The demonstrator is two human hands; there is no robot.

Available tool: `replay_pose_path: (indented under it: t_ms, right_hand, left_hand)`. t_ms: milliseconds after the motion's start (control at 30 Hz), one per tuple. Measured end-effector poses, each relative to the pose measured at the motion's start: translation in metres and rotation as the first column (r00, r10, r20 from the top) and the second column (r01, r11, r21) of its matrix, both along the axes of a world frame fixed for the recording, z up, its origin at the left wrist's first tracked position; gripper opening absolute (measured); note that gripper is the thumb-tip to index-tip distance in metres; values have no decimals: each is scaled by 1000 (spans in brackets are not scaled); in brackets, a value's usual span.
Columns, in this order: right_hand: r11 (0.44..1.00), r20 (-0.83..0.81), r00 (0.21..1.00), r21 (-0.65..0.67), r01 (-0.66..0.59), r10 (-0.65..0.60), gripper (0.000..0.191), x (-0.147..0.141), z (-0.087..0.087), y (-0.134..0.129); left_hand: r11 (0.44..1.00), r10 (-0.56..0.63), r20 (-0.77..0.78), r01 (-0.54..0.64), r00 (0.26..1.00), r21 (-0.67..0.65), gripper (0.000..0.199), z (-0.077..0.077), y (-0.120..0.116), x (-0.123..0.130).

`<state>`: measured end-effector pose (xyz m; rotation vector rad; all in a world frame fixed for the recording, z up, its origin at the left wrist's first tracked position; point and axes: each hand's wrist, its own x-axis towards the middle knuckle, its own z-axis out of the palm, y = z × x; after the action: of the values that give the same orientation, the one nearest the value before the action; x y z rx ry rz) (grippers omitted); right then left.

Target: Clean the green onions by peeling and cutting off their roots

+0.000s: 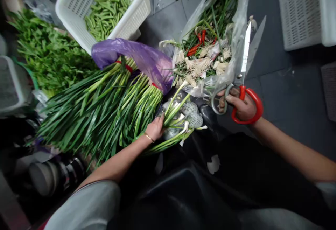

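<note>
In my right hand (243, 108) is a pair of scissors (246, 53) with one red-wrapped handle loop and one bare metal loop. The blades point up and stand slightly apart, with nothing between them. My left hand (155, 128) is closed on several green garlic stalks (172, 112) with white root ends, though part of its grip is hidden. Bundled greens (105, 107) with long leaves lie left of this hand, partly wrapped in a purple plastic bag (123, 48). Beyond my hands, a clear plastic bag (243, 23) holds cut roots (198, 65), green scraps and red chillies (196, 44).
A white basket (139, 16) with green pods (110, 11) stands at the back left, near leafy greens (52, 55). White crates (301, 16) stand at the right on dark floor tiles (278, 86). A white scrap (214, 164) lies on the black apron (183, 188).
</note>
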<state>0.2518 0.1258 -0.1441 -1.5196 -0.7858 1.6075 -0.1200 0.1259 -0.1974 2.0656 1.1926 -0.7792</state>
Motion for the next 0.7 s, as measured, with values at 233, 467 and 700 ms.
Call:
replay_pose_path:
  t_ms: [233, 467, 700]
  right_hand:
    - [969, 233, 945, 29, -244, 231, 26, -3, -11, -5]
    - [867, 471, 761, -17, -498, 446, 32, -2, -31, -7]
    - [861, 509, 728, -53, -506, 459, 25, -5, -30, -4]
  left_hand:
    - [993, -110, -25, 109, 994, -46, 65, 26, -66, -45]
    - [869, -78, -7, 65, 997, -491, 41, 32, 24, -16]
    - [913, 315, -216, -233, 924, 334, 93, -21, 216, -6]
